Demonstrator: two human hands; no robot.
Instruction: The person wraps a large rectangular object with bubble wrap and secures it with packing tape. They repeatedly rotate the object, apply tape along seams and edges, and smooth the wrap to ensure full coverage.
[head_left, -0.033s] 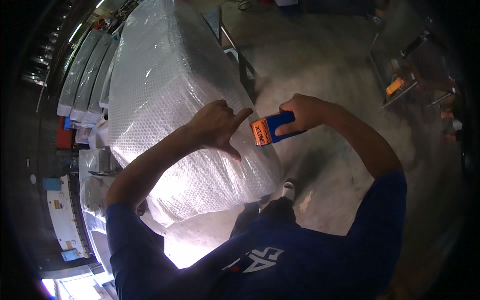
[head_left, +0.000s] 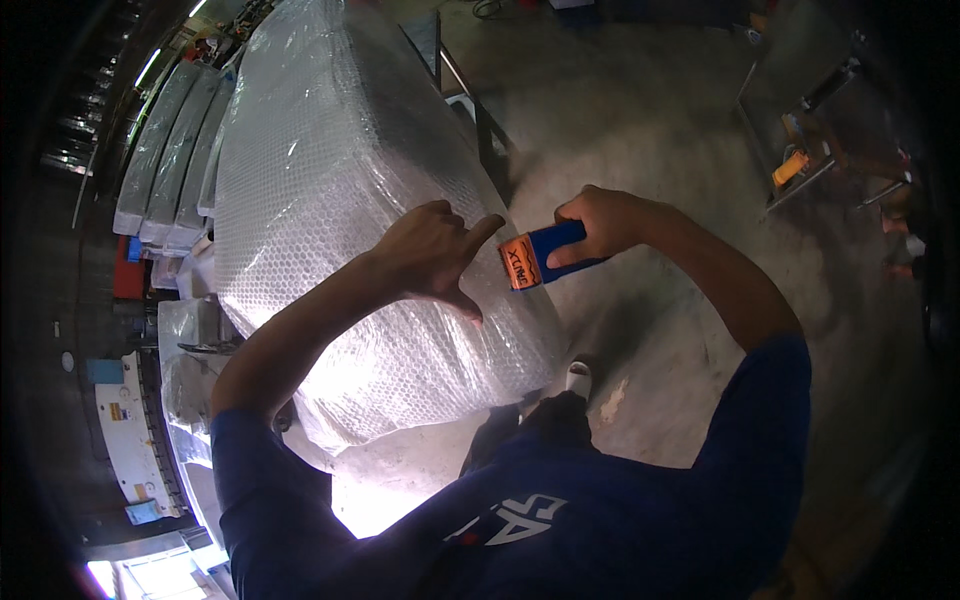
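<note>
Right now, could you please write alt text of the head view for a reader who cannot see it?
The person's right hand holds a blue and orange block, while the open, empty left hand appears over a large bubble-wrapped item; whether it touches is unclear. Plastic-wrapped slabs stand at the left, with grey floor at the right.

the grey floor [head_left: 650,140] bears a pale blotch [head_left: 614,400] near the person's light shoe [head_left: 578,379], which stands on it. a dark looped cable [head_left: 487,9] lies on it far ahead. whether the large bubble-wrapped block [head_left: 300,190] rests directly on it is hidden.
</note>
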